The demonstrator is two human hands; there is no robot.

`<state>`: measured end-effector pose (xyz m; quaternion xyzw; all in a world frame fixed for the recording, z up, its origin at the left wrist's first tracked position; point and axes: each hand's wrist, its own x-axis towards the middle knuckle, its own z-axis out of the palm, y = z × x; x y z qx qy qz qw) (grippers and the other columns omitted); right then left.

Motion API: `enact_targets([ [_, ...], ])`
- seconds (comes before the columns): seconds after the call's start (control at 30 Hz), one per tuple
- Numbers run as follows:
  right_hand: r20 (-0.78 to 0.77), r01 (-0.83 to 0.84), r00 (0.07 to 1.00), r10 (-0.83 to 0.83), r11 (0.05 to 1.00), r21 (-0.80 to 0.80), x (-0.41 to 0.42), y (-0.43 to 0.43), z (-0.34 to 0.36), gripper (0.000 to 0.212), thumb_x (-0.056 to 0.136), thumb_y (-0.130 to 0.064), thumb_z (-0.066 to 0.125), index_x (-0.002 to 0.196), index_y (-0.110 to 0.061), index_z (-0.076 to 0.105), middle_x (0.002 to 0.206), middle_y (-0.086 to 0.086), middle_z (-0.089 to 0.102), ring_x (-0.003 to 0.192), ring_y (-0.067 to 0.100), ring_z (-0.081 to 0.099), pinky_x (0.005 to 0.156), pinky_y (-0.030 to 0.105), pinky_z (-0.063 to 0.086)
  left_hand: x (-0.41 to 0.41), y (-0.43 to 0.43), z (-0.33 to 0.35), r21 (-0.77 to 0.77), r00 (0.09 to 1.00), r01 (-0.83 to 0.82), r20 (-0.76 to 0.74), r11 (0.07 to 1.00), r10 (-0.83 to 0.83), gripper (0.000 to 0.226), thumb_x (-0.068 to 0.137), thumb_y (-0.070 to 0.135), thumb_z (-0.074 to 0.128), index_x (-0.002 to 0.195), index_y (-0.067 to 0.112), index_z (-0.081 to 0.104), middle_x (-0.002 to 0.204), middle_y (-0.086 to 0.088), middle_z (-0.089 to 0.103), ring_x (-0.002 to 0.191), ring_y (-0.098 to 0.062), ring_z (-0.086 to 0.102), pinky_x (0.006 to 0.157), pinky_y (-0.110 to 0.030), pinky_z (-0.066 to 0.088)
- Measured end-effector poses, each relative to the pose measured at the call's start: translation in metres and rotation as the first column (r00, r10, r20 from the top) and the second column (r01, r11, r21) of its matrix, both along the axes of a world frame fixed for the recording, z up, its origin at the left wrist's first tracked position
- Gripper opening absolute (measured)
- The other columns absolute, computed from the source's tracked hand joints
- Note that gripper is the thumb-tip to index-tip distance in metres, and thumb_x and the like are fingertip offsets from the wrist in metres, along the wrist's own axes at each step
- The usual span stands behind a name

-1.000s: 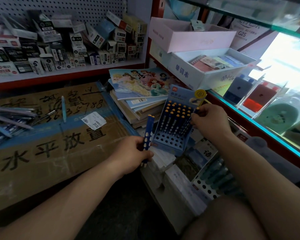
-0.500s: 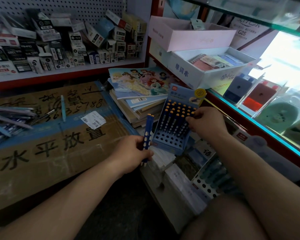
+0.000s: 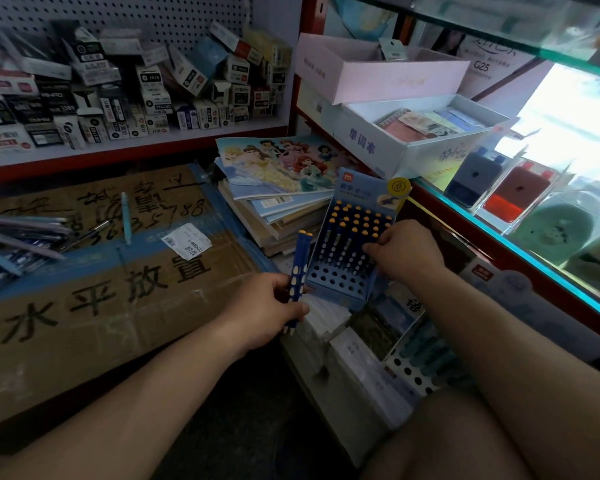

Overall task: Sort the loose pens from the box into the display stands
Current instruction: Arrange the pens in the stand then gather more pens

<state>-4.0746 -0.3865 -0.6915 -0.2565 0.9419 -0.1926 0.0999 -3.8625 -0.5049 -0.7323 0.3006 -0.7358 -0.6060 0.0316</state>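
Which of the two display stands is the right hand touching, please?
The blue stand, filled with orange-tipped pens; the right hand touches its side. The white stand lies untouched lower down.

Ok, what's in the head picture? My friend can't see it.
The left hand grips two dark blue pens beside a blue cardboard display stand, where the right hand pinches a standing pen. Loose pens lie on a brown cardboard box.

- Daylight is entering from the upper right, glaring off and washing out the glass case (image 3: 548, 140).
- The floor (image 3: 239, 427) is sitting in deep shadow.
- Wide-angle distortion is bowing the shelf edge (image 3: 136, 157); the small boxes (image 3: 118, 98) are appearing soft.
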Motion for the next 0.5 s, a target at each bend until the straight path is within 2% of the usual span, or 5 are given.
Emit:
enact_targets([
  [0.1,0.242,-0.032,0.970,0.024,0.999,0.029,0.014,0.005,0.006,0.031,0.092,-0.035,0.072,0.081,-0.007,0.071,0.066,0.004,0.073,0.060,0.018,0.071,0.061,0.035,0.063,0.000,0.001,0.001,0.010,1.000,0.008,-0.022,1.000,-0.007,0.027,0.090,0.011,0.074,0.114,0.023,0.070,0.101,0.002,0.075,0.088,-0.010,0.073,0.080,-0.028,0.060],
  [0.17,0.429,-0.083,0.892,0.144,0.984,-0.159,0.028,0.005,0.009,0.027,0.094,-0.034,0.071,0.086,-0.008,0.073,0.068,0.002,0.074,0.061,0.014,0.069,0.057,0.027,0.058,0.000,0.002,0.003,0.014,0.999,0.035,-0.033,0.999,-0.034,0.028,0.090,0.011,0.073,0.116,0.021,0.070,0.101,-0.001,0.075,0.085,-0.008,0.073,0.072,-0.018,0.058],
  [0.23,0.526,-0.090,0.797,0.298,0.919,-0.385,0.041,0.000,0.014,0.019,0.096,-0.030,0.069,0.095,-0.012,0.075,0.083,0.004,0.077,0.072,0.016,0.070,0.063,0.027,0.057,0.000,0.003,0.005,0.018,0.996,0.081,-0.031,0.997,-0.081,0.029,0.090,0.010,0.073,0.118,0.018,0.069,0.100,-0.003,0.075,0.082,-0.007,0.073,0.064,-0.012,0.054],
  [0.4,0.439,-0.207,0.795,0.419,0.868,-0.452,0.057,-0.011,0.017,0.011,0.096,-0.019,0.070,0.093,-0.010,0.074,0.079,0.008,0.073,0.075,0.021,0.072,0.066,0.029,0.059,0.001,0.006,0.005,0.038,0.992,0.123,-0.032,0.992,-0.122,0.029,0.091,0.010,0.073,0.119,0.018,0.068,0.099,-0.004,0.075,0.087,-0.012,0.073,0.068,-0.017,0.056],
  [0.5,0.414,-0.102,0.843,0.343,0.859,-0.502,0.053,-0.008,0.022,0.010,0.096,-0.018,0.068,0.093,-0.009,0.071,0.080,0.011,0.073,0.073,0.020,0.070,0.065,0.029,0.061,0.001,0.002,0.002,0.012,0.997,0.069,-0.030,0.998,-0.069,0.025,0.091,0.011,0.073,0.109,0.029,0.069,0.099,-0.007,0.073,0.090,-0.021,0.073,0.084,-0.034,0.062],
])
